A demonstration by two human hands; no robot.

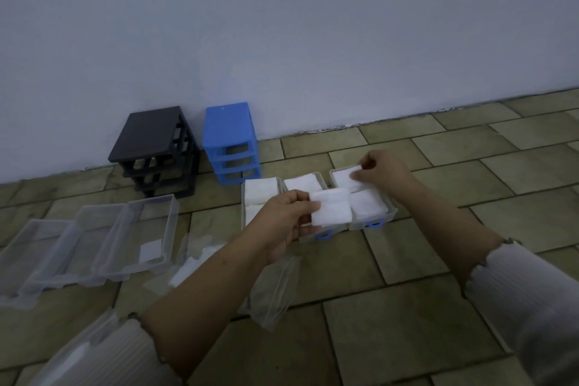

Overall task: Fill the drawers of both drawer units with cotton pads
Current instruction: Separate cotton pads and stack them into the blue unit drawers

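My left hand (pixel 283 222) grips a stack of white cotton pads (pixel 330 207) above three clear drawers with blue handles (pixel 372 224) that lie on the floor, each holding white pads. My right hand (pixel 383 171) pinches a single pad (pixel 346 177) over the rightmost of these drawers. A black drawer frame (pixel 156 150) and a blue drawer frame (pixel 232 142) stand without drawers against the wall. Three clear drawers (pixel 94 244) sit in a row at the left; the nearest right one has one pad (pixel 150 250) in it.
Clear plastic bags lie on the tiled floor: one with loose pads (pixel 194 263) under my left forearm, another (pixel 275 294) just in front, and one (pixel 81 354) at the bottom left. A plain wall (pixel 282 25) bounds the far side.
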